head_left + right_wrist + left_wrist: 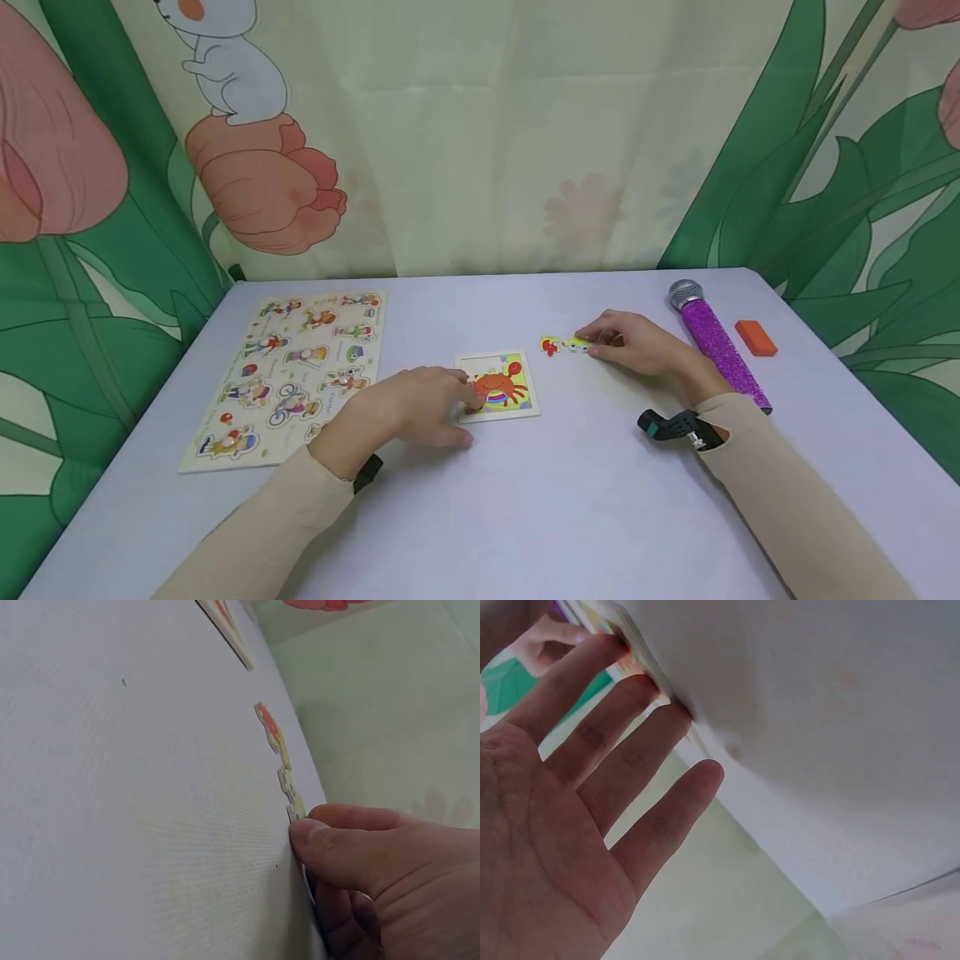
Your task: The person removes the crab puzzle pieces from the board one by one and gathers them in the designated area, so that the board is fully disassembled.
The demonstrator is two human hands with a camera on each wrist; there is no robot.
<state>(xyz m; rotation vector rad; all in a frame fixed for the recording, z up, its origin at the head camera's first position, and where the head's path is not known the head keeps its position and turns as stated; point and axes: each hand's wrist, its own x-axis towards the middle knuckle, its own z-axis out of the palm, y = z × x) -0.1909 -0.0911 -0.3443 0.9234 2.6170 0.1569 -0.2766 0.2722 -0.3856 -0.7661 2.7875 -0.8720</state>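
Jigsaw-fitting now, I'd judge: my right grip [641, 343] pinches a small, flat yellow-and-white puzzle piece [577, 344] on the white tabletop [570, 500], my left grip [418, 404] rests straight-fingered on the square red-crab puzzle [510, 413], and next probably calls for a low lift leftward.

Two bare hands are counted, one left hand [420, 406] and one right hand [637, 343], with one square, pale-framed crab picture board [502, 388] and at least two small, flat, red, yellow and white puzzle pieces [550, 345], the exact total being unclear. One large cream rectangular board of colourful figures [278, 372], one glittery purple microphone [716, 343], one orange rectangular block [756, 338] and one white table [570, 508] are also seen.
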